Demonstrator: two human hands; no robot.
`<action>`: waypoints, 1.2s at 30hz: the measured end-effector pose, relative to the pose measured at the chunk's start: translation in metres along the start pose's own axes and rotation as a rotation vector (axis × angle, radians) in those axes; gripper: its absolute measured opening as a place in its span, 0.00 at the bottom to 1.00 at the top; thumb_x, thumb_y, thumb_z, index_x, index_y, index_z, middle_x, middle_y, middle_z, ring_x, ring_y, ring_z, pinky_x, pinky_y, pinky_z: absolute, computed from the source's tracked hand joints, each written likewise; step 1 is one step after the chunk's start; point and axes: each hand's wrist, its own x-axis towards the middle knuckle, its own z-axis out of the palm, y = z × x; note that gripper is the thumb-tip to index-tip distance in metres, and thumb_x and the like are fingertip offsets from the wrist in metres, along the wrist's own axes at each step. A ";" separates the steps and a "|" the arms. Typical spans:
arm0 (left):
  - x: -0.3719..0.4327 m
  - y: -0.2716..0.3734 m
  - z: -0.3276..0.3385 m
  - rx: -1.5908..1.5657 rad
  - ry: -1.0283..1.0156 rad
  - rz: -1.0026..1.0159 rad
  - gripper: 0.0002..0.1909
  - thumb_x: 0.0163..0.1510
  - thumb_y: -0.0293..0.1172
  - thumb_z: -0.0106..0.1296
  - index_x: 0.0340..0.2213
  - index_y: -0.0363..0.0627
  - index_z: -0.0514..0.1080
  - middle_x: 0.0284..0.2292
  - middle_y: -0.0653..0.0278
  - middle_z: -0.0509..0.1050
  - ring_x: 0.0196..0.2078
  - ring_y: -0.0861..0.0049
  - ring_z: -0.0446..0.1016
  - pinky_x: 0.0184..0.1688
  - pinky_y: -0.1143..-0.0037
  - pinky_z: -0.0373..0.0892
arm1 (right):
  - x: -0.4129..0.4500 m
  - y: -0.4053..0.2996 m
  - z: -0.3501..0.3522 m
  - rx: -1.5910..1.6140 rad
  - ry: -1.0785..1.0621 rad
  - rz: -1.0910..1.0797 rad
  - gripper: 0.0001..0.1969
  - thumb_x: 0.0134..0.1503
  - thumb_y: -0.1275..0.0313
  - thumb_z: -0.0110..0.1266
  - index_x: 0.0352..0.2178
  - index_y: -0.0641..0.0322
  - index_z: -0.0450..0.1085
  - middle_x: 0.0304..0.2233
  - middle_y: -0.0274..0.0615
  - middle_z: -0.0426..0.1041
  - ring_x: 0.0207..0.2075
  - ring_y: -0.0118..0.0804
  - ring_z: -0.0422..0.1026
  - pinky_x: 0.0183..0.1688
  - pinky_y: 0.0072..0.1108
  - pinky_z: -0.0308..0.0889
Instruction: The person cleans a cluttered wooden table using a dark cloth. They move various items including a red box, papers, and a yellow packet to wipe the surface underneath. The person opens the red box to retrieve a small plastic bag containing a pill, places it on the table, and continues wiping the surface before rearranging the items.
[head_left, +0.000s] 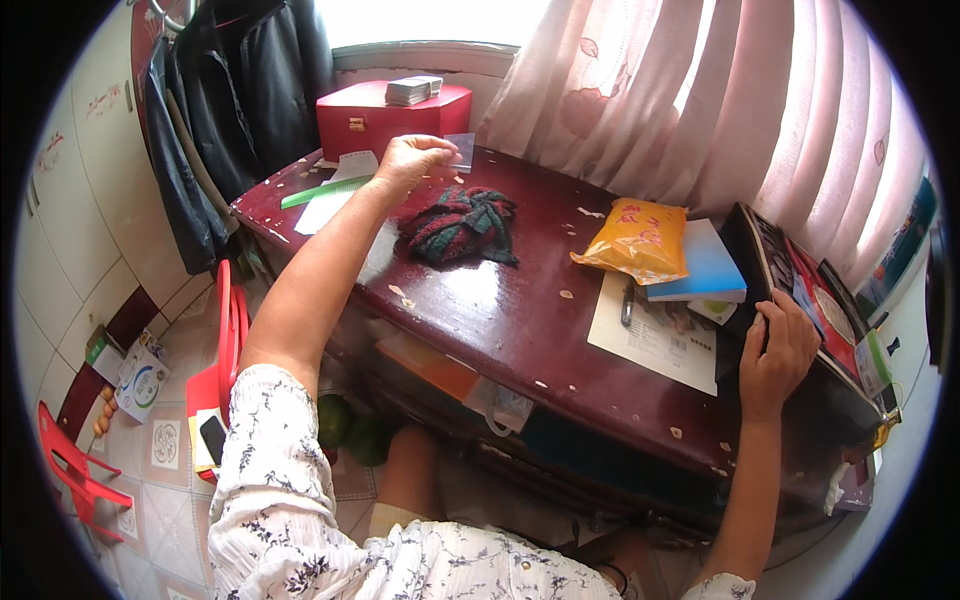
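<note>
My left hand (414, 161) pinches a small clear plastic piece (463, 152), perhaps a little bag, in front of the red box (394, 120). Just below it, a red, green and dark knitted item (465, 225) lies bunched on the glossy dark-red table (525, 330). At the right, my right hand (780, 352) grips the near rim of an open dark box (761, 251) that holds several things. Left of this box, a yellow plastic-wrapped package (637, 238) rests partly on a blue-and-white book (709, 266).
A stack of cards (414, 90) tops the red box. A green comb (326, 192) lies over white paper. A dark pen-like object (627, 306) lies on a printed sheet (660, 352). Below the tabletop is an open drawer (420, 367). Red chairs (225, 360) stand at left.
</note>
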 end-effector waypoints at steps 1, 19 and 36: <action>-0.001 0.000 0.001 -0.026 0.011 -0.021 0.09 0.58 0.31 0.61 0.40 0.43 0.79 0.36 0.63 0.82 0.35 0.77 0.83 0.35 0.77 0.79 | 0.001 -0.001 0.000 0.004 0.000 -0.002 0.09 0.53 0.77 0.56 0.37 0.58 0.73 0.45 0.38 0.75 0.48 0.43 0.71 0.52 0.33 0.61; -0.069 0.032 0.017 0.034 -0.026 0.100 0.08 0.54 0.32 0.66 0.31 0.41 0.80 0.24 0.68 0.78 0.23 0.87 0.74 0.26 0.84 0.71 | -0.001 0.003 0.000 0.007 0.006 -0.006 0.09 0.52 0.77 0.56 0.38 0.58 0.73 0.46 0.38 0.75 0.49 0.42 0.71 0.54 0.33 0.61; -0.130 0.047 -0.055 0.028 -0.022 0.095 0.09 0.59 0.32 0.61 0.39 0.42 0.81 0.30 0.68 0.79 0.31 0.85 0.77 0.37 0.80 0.76 | -0.003 0.006 0.001 0.006 -0.017 -0.005 0.08 0.56 0.77 0.54 0.38 0.59 0.72 0.48 0.39 0.74 0.50 0.43 0.71 0.55 0.33 0.60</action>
